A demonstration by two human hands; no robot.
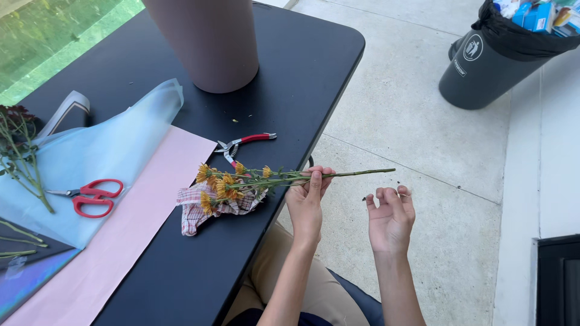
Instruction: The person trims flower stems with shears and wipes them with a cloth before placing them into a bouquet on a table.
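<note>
One thin green stem (338,174), left hand (306,202) gripping.

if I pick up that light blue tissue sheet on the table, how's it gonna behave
The light blue sheet looks thin and translucent, so probably floppy and very light. Its raised, curled edge suggests it would crease or catch air easily. The red scissors lie on it, so they'd likely slide or drag along.

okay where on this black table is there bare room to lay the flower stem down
Bare patches of the black table: the far right corner beside the mauve vase, and the near strip between the pink paper and the table's right edge, below the checked cloth. Crowded: around the pruning shears, and the left side with blue paper and red scissors.
</note>
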